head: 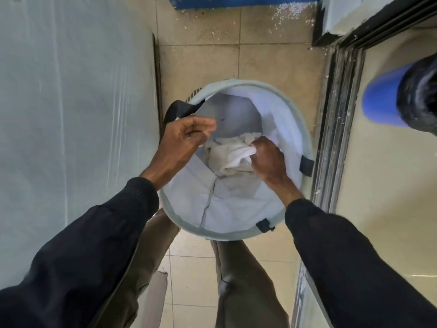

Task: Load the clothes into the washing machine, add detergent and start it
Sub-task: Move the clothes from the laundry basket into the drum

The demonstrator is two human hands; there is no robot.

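Floor: beige tiles point(260, 55) with dark grout lines, running up the centre of the frame. Scattered white debris point(293, 13) lies on the tiles at upper right, just below a blue band point(236, 0) at the top edge. A soiled, multi-groove door track point(335, 114) runs down the right side, meeting a dark frame point(378, 22) at upper right. At the right edge, a blue cylinder point(380, 100) adjoins a black object point(418, 95), not identifiable.

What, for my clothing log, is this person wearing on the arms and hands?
Long, near-black sleeves cover both arms. The left sleeve and right sleeve end in close cuffs at the wrists. The left hand and right hand are bare: no gloves, rings or watch show.
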